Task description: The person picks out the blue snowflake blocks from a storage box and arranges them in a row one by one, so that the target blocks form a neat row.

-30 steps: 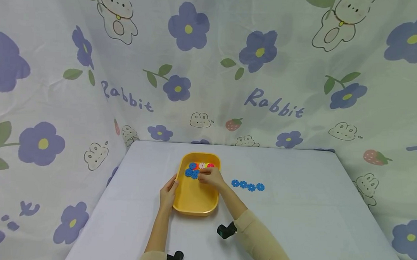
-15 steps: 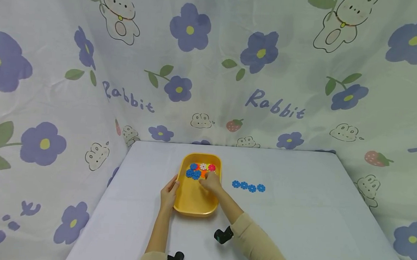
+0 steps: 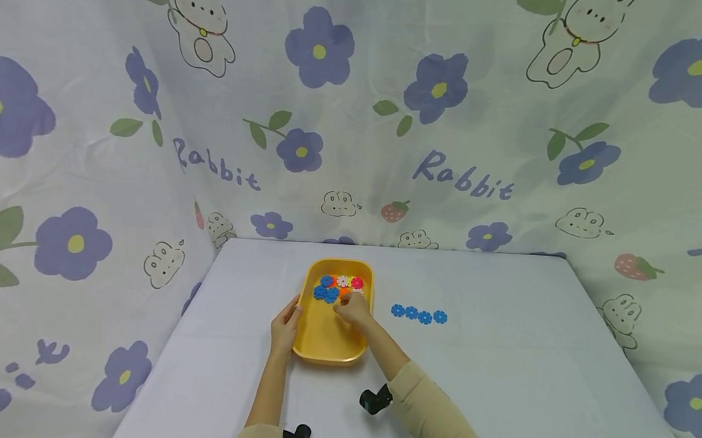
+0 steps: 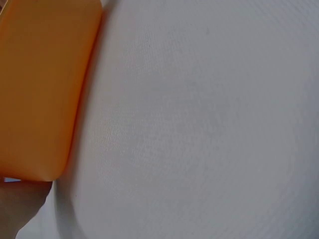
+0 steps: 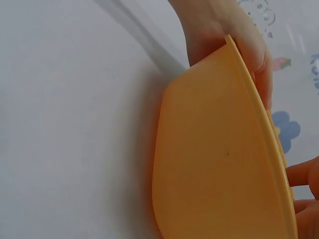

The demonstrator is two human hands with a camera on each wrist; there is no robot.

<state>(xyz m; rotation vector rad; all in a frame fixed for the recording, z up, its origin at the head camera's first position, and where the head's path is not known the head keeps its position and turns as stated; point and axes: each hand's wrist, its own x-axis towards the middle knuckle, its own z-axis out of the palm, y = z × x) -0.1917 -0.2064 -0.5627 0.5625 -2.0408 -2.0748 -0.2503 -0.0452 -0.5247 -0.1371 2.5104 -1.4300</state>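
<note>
- Counting trays: one yellow tray [image 3: 329, 339] on the desk [image 3: 509, 376], toward the desk's far edge and left of that edge's middle.
- Blue pieces [image 3: 425, 317] on the desk: four, flower-shaped, in a row past the tray's right edge, well apart from the desk's right edge.
- Blue cluster [image 3: 321, 292] in the tray: at least four pieces, overlapping, toward the tray's far-left corner.
- Other colours at the tray's far end: one white piece [image 3: 343, 281], one pink-red piece [image 3: 357, 282], at least one orange piece [image 3: 344, 292]; the rest partly covered, count uncertain.
- Left hand [image 3: 284, 327]: grips the tray's left edge, thumb at the rim; forearm nearly straight from the near side.
- Right hand [image 3: 355, 309]: forearm slants across the tray's right edge; fingers bent down over the interior, beside the orange piece, tips drawn together. Cannot tell whether they pinch a piece.
- Black devices [image 3: 376, 399]: two, one at each forearm, beside the beige sleeves [image 3: 436, 412].
</note>
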